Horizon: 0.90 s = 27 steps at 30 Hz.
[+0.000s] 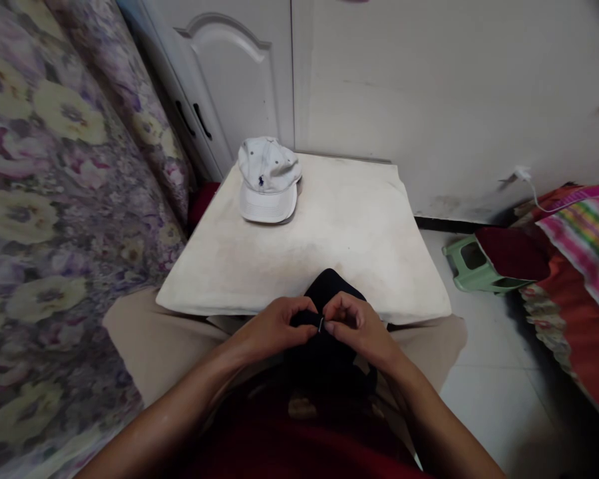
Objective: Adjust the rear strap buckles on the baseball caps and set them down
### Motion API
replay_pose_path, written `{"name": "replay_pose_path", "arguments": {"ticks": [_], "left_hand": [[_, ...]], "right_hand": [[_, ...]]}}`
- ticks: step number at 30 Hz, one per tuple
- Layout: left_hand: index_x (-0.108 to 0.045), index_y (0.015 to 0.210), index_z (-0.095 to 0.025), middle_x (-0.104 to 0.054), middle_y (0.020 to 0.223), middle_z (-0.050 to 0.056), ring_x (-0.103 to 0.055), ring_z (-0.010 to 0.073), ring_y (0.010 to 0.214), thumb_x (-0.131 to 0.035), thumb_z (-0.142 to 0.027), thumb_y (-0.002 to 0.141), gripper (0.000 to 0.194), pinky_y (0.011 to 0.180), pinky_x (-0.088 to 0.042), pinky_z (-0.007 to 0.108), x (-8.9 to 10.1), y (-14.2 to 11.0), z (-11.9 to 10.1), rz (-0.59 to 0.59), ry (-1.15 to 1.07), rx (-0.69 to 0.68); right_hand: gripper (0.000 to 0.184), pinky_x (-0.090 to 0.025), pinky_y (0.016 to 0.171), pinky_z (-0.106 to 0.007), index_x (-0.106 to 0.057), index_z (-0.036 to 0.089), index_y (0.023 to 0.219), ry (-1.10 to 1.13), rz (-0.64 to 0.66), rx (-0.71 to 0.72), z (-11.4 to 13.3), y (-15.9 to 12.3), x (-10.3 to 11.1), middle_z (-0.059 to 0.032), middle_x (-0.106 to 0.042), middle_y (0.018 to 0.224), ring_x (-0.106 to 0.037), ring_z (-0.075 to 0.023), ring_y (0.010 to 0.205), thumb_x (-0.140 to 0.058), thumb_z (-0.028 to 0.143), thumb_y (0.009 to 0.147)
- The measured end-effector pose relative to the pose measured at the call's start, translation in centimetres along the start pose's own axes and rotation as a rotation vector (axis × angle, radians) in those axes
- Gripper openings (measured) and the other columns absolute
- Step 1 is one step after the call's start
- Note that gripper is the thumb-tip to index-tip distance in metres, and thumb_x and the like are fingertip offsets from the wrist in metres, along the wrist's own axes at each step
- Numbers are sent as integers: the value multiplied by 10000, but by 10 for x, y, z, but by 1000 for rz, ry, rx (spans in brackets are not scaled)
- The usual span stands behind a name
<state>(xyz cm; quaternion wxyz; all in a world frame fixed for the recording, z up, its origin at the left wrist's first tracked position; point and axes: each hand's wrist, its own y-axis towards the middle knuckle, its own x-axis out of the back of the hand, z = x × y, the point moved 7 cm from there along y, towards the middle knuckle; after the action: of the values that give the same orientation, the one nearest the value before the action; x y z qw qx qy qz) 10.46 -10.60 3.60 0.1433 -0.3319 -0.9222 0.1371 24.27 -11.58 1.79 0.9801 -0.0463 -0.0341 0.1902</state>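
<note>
A dark navy cap (332, 287) lies at the near edge of the white table (359, 233), partly over my lap. My left hand (274, 326) and my right hand (352, 322) meet at its back. Both pinch the cap's rear strap, where a small metal buckle (321, 324) shows between the fingertips. A white cap (268, 178) with a small dark logo rests on the far left part of the table, well away from both hands.
A floral-covered bed or sofa (54, 199) fills the left side. White cabinet doors (229, 73) and a wall stand behind the table. A green plastic stool (472, 265) and a bed with striped bright cloth (579, 266) sit at the right on the tiled floor.
</note>
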Motion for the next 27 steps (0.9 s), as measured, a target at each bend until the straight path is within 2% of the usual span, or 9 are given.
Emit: {"name": "replay_pose_path", "arguments": {"ticks": [8, 14, 18, 23, 27], "left_hand": [[-640, 905, -167, -616, 802, -6, -534, 148, 716, -606, -253, 830, 119, 643, -399, 263, -5, 1, 4, 29, 3, -15], [-618, 845, -172, -575, 754, -21, -517, 147, 707, -580, -216, 818, 64, 611, -372, 250, -5, 1, -3, -38, 76, -20], [-616, 895, -182, -569, 769, -31, -506, 139, 699, -613, -222, 805, 99, 617, -371, 248, -5, -1, -3, 8, 37, -37], [-590, 826, -169, -541, 741, -29, -487, 133, 676, -614, -234, 803, 73, 607, -358, 258, -6, 1, 6, 27, -51, -7], [-578, 809, -164, -537, 745, -29, -476, 125, 659, -632, -249, 788, 103, 598, -356, 259, -7, 3, 8, 40, -121, -3]], "right_hand": [[118, -332, 592, -259, -540, 205, 840, 47, -2, 23, 0, 3, -4, 37, -498, 747, -431, -127, 662, -629, 169, 773], [119, -336, 640, -272, -510, 213, 840, 155, -87, 62, -5, 5, -6, 30, -478, 799, -430, -138, 706, -582, 176, 753], [120, -324, 621, -268, -523, 216, 859, 232, -59, 23, -7, 4, -6, 31, -493, 798, -429, -134, 683, -603, 212, 769], [90, -319, 595, -265, -558, 214, 855, 84, -16, 26, -4, 6, -1, 41, -483, 741, -418, -128, 647, -616, 186, 791], [89, -345, 610, -267, -574, 215, 886, 62, 54, 26, 0, 5, 1, 36, -510, 756, -442, -129, 656, -623, 192, 816]]}}
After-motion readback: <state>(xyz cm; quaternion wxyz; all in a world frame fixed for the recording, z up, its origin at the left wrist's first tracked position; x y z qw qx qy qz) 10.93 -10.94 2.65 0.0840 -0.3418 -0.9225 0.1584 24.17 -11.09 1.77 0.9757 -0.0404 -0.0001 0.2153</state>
